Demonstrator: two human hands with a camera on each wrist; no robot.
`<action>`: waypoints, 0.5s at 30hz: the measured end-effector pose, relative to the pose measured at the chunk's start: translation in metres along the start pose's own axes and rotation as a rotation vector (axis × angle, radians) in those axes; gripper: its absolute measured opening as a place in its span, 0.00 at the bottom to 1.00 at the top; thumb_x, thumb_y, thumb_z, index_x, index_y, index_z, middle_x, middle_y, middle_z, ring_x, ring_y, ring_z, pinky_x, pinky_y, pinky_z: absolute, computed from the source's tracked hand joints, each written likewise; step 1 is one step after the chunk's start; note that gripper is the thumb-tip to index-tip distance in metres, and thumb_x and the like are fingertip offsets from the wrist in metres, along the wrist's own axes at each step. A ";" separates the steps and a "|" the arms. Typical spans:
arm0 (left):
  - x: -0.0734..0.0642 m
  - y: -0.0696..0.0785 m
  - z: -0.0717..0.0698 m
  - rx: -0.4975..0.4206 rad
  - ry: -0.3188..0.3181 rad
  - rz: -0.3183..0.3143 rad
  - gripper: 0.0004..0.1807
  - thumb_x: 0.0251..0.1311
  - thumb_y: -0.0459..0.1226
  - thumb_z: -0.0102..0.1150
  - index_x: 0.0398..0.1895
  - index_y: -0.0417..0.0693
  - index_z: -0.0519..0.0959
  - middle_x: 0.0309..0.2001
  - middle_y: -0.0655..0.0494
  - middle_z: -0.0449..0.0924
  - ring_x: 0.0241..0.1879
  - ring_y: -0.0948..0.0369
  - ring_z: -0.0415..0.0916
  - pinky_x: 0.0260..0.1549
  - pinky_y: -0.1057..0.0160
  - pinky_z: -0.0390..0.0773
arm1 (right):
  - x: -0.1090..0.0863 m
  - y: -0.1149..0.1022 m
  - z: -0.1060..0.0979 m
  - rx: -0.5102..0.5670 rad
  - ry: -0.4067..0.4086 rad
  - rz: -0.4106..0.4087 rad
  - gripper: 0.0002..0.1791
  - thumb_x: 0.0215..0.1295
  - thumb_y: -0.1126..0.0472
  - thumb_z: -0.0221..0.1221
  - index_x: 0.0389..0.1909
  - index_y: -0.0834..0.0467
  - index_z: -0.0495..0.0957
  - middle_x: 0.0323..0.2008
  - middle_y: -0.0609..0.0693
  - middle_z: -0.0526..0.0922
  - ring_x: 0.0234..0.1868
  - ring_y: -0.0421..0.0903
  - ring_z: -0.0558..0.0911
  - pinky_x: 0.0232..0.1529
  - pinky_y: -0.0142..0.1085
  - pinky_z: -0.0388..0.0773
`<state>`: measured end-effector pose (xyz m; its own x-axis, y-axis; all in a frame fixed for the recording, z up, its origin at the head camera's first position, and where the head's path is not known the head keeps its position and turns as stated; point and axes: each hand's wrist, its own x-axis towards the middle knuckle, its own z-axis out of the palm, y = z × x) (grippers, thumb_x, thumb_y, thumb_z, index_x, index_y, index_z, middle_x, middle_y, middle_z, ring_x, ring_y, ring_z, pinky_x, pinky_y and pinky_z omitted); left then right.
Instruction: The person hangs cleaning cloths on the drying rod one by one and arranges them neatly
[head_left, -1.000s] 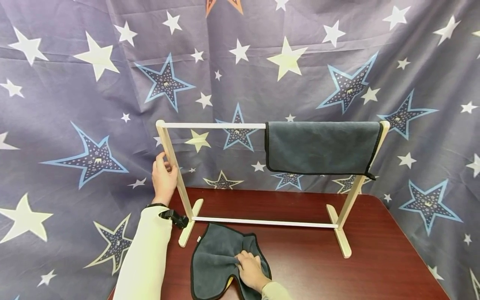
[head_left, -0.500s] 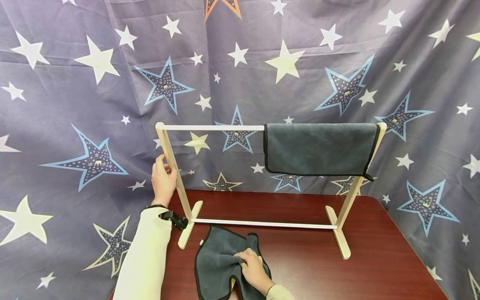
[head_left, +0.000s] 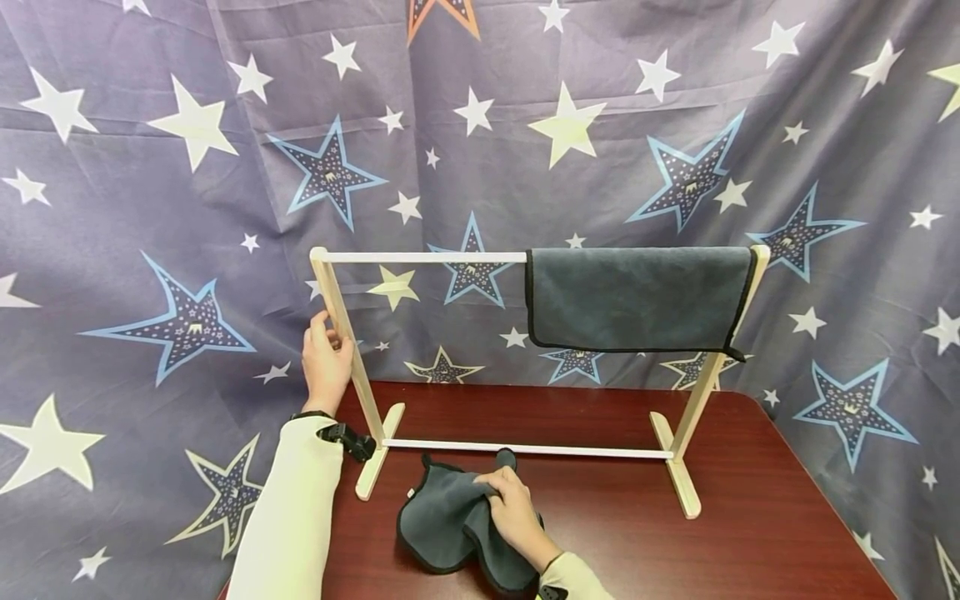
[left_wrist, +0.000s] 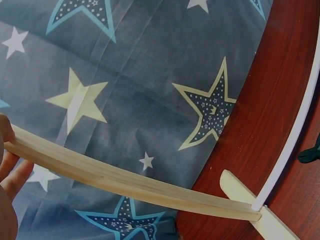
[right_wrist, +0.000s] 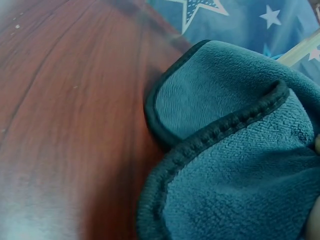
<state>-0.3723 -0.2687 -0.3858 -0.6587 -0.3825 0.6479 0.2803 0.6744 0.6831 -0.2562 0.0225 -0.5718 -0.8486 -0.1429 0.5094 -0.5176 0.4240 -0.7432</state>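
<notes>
My right hand pinches a grey-blue cloth with black edging, bunched in folds in front of the rack. A small white tag shows at its left edge. In the right wrist view, the cloth's stitched border droops close over the table and only slivers of fingers appear at the right edge. My left hand grips the left post of a wooden rack; in the left wrist view, thumb and fingers lie on either side of that post. A second grey cloth hangs folded over the right half of the top bar.
The rack's white top bar and lower bar join two posts on flat wooden feet. It stands on a dark red table. Behind hangs a purple-grey star-patterned curtain.
My right hand has lifted and gathered the loose cloth, rising slightly, so the cloth is more bunched and its lower edge has come up. The left hand stays at the post.
</notes>
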 end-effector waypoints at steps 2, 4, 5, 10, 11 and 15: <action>0.000 0.001 0.000 0.002 -0.002 -0.003 0.28 0.56 0.27 0.57 0.63 0.38 0.68 0.44 0.33 0.74 0.43 0.38 0.79 0.46 0.42 0.76 | 0.004 -0.003 -0.002 0.006 0.022 -0.026 0.14 0.56 0.76 0.60 0.37 0.56 0.86 0.30 0.43 0.74 0.33 0.38 0.75 0.36 0.33 0.75; 0.000 0.001 0.000 0.004 -0.003 -0.005 0.28 0.57 0.27 0.57 0.63 0.38 0.68 0.44 0.33 0.74 0.43 0.38 0.79 0.46 0.41 0.76 | 0.007 -0.008 -0.005 0.009 0.029 -0.029 0.14 0.56 0.76 0.60 0.37 0.55 0.86 0.31 0.44 0.75 0.34 0.39 0.75 0.37 0.33 0.75; 0.000 0.002 0.000 0.005 -0.003 -0.004 0.28 0.57 0.27 0.57 0.63 0.38 0.68 0.44 0.33 0.74 0.44 0.38 0.79 0.46 0.41 0.76 | 0.009 -0.010 -0.006 0.007 0.028 -0.025 0.15 0.56 0.76 0.60 0.37 0.55 0.86 0.31 0.44 0.75 0.34 0.39 0.75 0.37 0.33 0.75; -0.002 0.002 -0.001 -0.004 -0.015 -0.009 0.28 0.58 0.27 0.56 0.64 0.37 0.67 0.45 0.33 0.74 0.44 0.37 0.79 0.47 0.41 0.76 | 0.018 -0.024 -0.013 0.005 0.033 -0.039 0.16 0.56 0.76 0.59 0.37 0.54 0.86 0.33 0.44 0.75 0.35 0.42 0.76 0.38 0.35 0.74; -0.002 0.003 -0.002 -0.006 -0.017 -0.010 0.28 0.58 0.27 0.56 0.64 0.37 0.67 0.45 0.32 0.73 0.44 0.37 0.79 0.47 0.41 0.76 | 0.020 -0.026 -0.015 0.005 0.038 -0.051 0.16 0.56 0.77 0.60 0.37 0.53 0.86 0.32 0.44 0.74 0.34 0.42 0.75 0.37 0.35 0.73; -0.002 0.003 -0.002 -0.009 -0.017 -0.006 0.28 0.58 0.27 0.57 0.64 0.37 0.67 0.45 0.32 0.73 0.45 0.37 0.79 0.47 0.41 0.76 | 0.029 -0.035 -0.020 -0.001 0.064 -0.110 0.16 0.56 0.76 0.60 0.36 0.53 0.86 0.31 0.44 0.73 0.33 0.40 0.73 0.37 0.35 0.72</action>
<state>-0.3687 -0.2673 -0.3846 -0.6718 -0.3760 0.6381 0.2828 0.6661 0.6902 -0.2603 0.0211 -0.5222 -0.7780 -0.1308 0.6146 -0.6069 0.4095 -0.6812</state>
